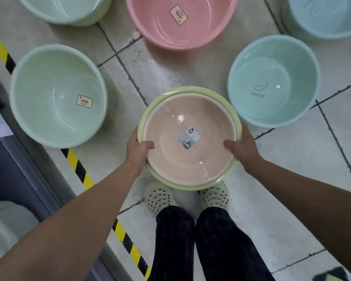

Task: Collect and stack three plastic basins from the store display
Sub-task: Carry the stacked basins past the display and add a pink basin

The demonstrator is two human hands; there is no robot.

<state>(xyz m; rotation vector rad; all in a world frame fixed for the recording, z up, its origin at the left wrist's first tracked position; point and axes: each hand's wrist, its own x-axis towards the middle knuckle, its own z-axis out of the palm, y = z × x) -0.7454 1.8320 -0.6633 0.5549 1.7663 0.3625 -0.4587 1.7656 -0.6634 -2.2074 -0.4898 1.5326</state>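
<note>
Overhead, a glossy, stickered peach basin (pixel 190 161) sits nested inside a pale green basin (pixel 182 186). The left hand (pixel 140 148) and right hand (pixel 242 148) clasp opposite rims, thumbs inside.

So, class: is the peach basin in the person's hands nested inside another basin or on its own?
Nested. The peach basin sits inside a yellow-green basin, whose rim shows around it.
</note>
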